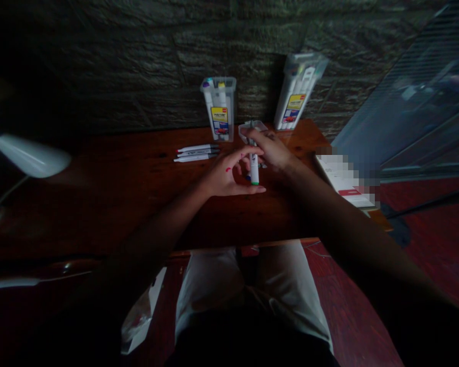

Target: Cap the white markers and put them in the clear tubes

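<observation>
A white marker (254, 172) with a green lower end stands nearly upright between my hands over the wooden table. My right hand (270, 148) grips its upper part between thumb and fingers. My left hand (227, 173) forms a wide C around the marker, thumb and index finger apart, the index tip at or very near the barrel. A small blue spot shows behind the marker by the curled left fingers; what it belongs to is hidden. Just behind the right hand lies a clear plastic lid or tray (259, 125), partly covered. Several loose white markers (197, 153) lie left of my hands.
A clear case (229, 97) with a few markers stands against the stone wall. Another, fuller marker case (294, 97) stands to its right. A white box or book (346, 181) sits at the table's right edge. A white lamp (32, 155) is at left.
</observation>
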Motion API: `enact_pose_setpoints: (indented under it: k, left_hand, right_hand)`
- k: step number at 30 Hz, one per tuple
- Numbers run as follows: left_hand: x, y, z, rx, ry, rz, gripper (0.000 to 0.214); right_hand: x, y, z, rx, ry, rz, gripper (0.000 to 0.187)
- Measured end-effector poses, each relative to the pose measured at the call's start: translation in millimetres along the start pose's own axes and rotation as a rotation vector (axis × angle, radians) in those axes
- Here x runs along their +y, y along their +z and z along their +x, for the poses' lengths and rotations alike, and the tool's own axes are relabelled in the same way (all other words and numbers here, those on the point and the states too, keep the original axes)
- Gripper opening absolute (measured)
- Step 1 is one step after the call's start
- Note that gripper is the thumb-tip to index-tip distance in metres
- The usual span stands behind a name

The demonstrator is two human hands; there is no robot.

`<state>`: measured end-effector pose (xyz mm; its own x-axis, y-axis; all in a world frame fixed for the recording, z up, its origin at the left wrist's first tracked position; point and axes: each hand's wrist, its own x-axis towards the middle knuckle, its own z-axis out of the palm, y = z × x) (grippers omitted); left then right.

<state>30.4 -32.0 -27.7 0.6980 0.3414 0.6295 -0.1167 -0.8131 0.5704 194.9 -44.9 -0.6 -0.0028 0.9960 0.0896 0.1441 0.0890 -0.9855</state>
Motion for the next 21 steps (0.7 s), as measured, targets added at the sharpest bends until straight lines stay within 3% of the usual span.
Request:
enact_pose_setpoints:
  k: [7, 17, 21]
  left_hand:
    - [3.7, -2.2, 0.9, -0.014, 0.037, 0.124, 0.060]
    - [7.1, 3.5, 1.8, -0.015, 0.120, 0.237, 0.041]
    - [6.2, 4.8, 1.1, -0.030, 0.094, 0.238, 0.037]
  right_hand:
    - [5.4, 0.8, 5.5, 0.016, 0.078, 0.051, 0.048]
    - [9.4, 2.2, 13.0, 0.038, -0.033, -0.015, 0.048]
    - [5.8, 2.8, 12.0, 0.042, -0.077, -0.085, 0.048]
